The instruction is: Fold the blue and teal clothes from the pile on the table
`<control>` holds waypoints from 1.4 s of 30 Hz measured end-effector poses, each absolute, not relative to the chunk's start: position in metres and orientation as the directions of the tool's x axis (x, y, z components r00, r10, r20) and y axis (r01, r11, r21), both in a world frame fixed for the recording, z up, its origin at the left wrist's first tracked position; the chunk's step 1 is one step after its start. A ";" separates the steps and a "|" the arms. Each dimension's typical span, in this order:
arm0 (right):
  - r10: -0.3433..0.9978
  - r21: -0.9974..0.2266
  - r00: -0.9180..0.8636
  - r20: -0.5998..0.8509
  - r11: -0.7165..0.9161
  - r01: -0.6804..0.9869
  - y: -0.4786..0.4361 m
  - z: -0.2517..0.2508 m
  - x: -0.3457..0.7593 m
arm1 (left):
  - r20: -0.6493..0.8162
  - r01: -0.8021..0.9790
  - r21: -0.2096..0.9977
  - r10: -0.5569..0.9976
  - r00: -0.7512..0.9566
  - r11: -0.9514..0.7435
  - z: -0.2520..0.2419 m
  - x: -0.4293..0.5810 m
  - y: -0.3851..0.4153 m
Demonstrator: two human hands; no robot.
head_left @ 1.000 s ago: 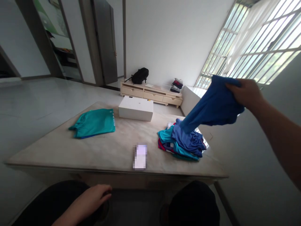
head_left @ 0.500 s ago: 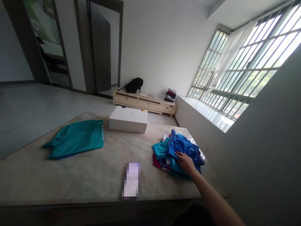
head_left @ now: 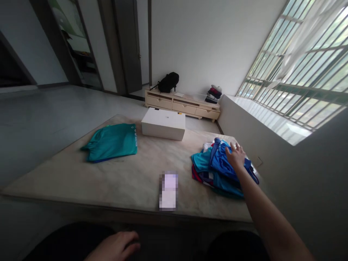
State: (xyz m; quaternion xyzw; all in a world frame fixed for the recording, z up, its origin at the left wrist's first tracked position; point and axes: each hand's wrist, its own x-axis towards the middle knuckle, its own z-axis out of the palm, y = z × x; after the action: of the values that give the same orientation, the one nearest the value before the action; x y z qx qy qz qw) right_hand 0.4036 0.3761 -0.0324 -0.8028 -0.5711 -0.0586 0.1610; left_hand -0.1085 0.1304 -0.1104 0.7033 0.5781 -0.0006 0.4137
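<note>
At the right of the table my right hand (head_left: 236, 156) is over a heap of clothes, its fingers spread and nothing in them. Whether it touches the cloth I cannot tell. On top of the heap lies a blue garment (head_left: 221, 161), with teal, red and white cloth showing beneath. Low in the view, near my dark-clad leg and below the table edge, my left hand (head_left: 119, 246) holds nothing, its fingers loosely bent and apart. Teal folded shorts (head_left: 114, 143) lie flat on the left part of the table, with blue cloth peeking out below.
The marble-patterned table (head_left: 146, 170) carries a white box (head_left: 163, 125) at its far side and a pixelated, phone-shaped object (head_left: 168, 191) near the front edge. Beyond, a low cabinet (head_left: 183, 108) bears a black backpack (head_left: 169, 82) and a clothes stack (head_left: 214, 95). A barred window stands right.
My right hand has moved from the heap's near side farther across it, and its fingers have spread. My left hand has come into view at the bottom. The view has shifted.
</note>
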 end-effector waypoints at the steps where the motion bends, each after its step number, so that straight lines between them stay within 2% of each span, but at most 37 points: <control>1: 0.906 -0.205 0.365 0.214 -0.324 0.924 0.374 -0.051 0.401 | -0.476 0.795 0.606 0.816 0.329 0.034 -0.107 -0.109 0.127; 5: 0.919 -0.248 0.394 0.025 -0.376 0.893 0.362 -0.106 0.399 | -0.456 0.547 0.814 0.797 0.396 0.194 -0.087 -0.133 0.130; 7: 0.916 -0.269 0.400 -0.001 -0.386 0.882 0.362 -0.115 0.403 | -0.385 0.463 0.862 0.862 0.329 0.208 -0.075 -0.156 0.159; 9: 0.911 -0.282 0.412 -0.009 -0.398 0.873 0.365 -0.117 0.408 | -0.226 0.593 0.800 0.962 0.155 0.092 -0.065 -0.183 0.212; 11: 0.906 -0.285 0.422 -0.010 -0.407 0.868 0.368 -0.116 0.411 | 0.043 0.749 0.661 0.999 0.025 -0.047 -0.059 -0.209 0.280; 14: 0.906 -0.273 0.423 -0.003 -0.408 0.871 0.370 -0.116 0.411 | 0.169 0.799 0.602 0.978 -0.125 -0.002 -0.056 -0.241 0.371; 17: 0.905 -0.253 0.425 0.011 -0.408 0.877 0.369 -0.117 0.410 | 0.294 0.833 0.550 0.923 -0.249 0.050 -0.065 -0.260 0.418; 19: 0.904 -0.240 0.428 0.019 -0.411 0.880 0.370 -0.119 0.410 | 0.277 0.831 0.538 0.901 -0.334 0.143 -0.083 -0.265 0.427; 22: 0.901 -0.226 0.434 0.019 -0.419 0.880 0.372 -0.120 0.412 | 0.144 0.822 0.507 0.914 -0.380 0.261 -0.120 -0.269 0.426; 26: 0.899 -0.226 0.438 0.021 -0.422 0.878 0.374 -0.121 0.414 | 0.085 0.852 0.441 0.932 -0.352 0.282 -0.149 -0.276 0.424; 42: 0.892 -0.268 0.452 0.034 -0.427 0.864 0.374 -0.121 0.415 | 0.346 0.919 0.345 0.884 -0.314 0.192 -0.152 -0.273 0.414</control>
State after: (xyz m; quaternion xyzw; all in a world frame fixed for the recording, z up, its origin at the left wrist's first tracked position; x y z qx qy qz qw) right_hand 0.4151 0.3738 -0.1213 -0.8429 -0.5206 0.0566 0.1239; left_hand -0.2734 0.4139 -0.1516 0.5845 0.7711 0.2501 -0.0346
